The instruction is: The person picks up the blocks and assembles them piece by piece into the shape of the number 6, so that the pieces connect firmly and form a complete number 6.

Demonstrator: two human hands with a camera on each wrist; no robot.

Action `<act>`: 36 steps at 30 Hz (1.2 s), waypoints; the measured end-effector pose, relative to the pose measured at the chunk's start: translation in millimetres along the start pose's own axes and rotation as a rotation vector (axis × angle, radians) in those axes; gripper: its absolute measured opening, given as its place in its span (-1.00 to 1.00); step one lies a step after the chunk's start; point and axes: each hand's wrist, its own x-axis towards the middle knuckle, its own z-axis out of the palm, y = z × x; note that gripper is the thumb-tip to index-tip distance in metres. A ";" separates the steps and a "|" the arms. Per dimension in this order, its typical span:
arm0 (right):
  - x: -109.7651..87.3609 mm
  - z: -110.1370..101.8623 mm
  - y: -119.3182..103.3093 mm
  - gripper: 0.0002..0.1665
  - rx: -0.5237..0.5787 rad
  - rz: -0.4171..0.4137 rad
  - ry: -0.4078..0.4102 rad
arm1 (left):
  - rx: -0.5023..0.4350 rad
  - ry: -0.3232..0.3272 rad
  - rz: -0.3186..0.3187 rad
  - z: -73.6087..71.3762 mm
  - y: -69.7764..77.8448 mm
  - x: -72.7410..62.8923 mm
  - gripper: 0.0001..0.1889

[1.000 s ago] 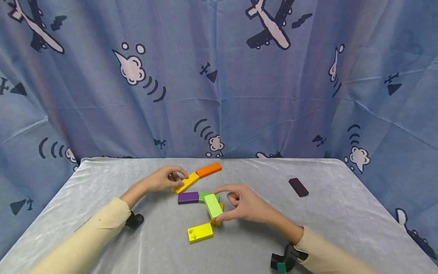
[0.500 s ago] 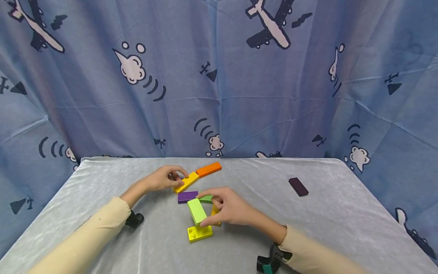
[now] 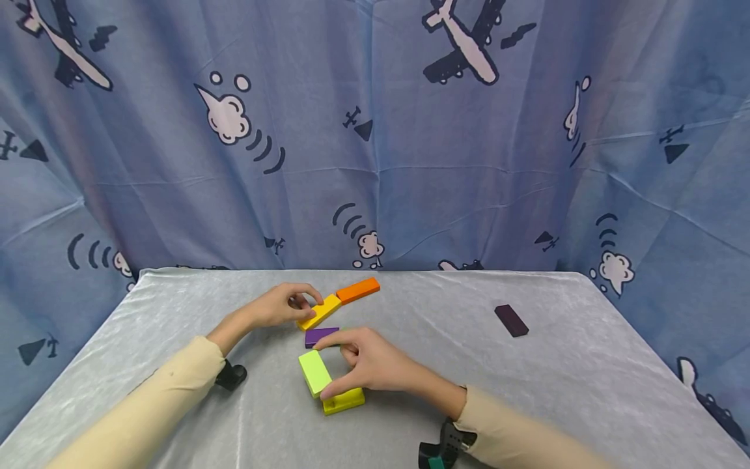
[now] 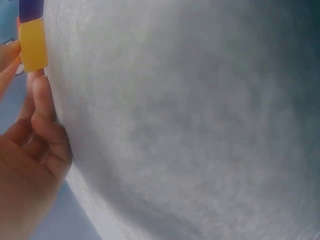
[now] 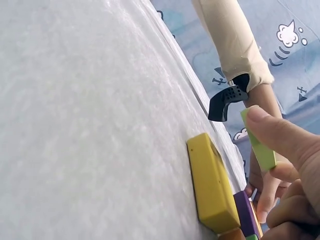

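In the head view my right hand (image 3: 377, 365) pinches a lime-green block (image 3: 315, 372) by its ends between thumb and index finger. The held block hangs above the table, just left of a bright yellow block (image 3: 346, 401) that it partly overlaps. My left hand (image 3: 277, 305) grips an amber-yellow block (image 3: 324, 311) that lies on the table, its far end meeting an orange block (image 3: 359, 290). Between the hands lies a purple block (image 3: 318, 336), partly covered by my right fingers. A green block and a second amber one are hidden behind my right hand there; a green sliver (image 5: 252, 237) shows in the right wrist view.
A dark plum block (image 3: 512, 320) lies apart on the right of the grey cloth-covered table (image 3: 445, 296). Behind the table's far edge hangs a blue curtain (image 3: 410, 130) with airplane prints.
My right hand has carried the lime-green block leftward and slightly nearer, from over the green and amber blocks to beside the bright yellow one. My left hand stays in place.
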 end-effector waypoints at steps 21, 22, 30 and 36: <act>17.2 21.0 -8.4 -0.35 -0.116 0.071 -0.035 | -0.022 -0.008 0.022 0.6 0.7 -2.0 -0.78; 18.0 21.4 -9.0 -0.35 -0.116 0.072 -0.037 | -0.022 -0.008 0.023 0.6 0.7 -1.9 -0.77; 21.5 24.8 -8.9 -0.35 -0.129 0.101 -0.037 | -0.017 -0.008 0.027 0.6 0.7 -2.1 -0.78; 23.2 26.1 -8.5 -0.35 -0.144 0.122 -0.045 | -0.012 -0.006 0.035 0.3 0.7 -2.0 -0.78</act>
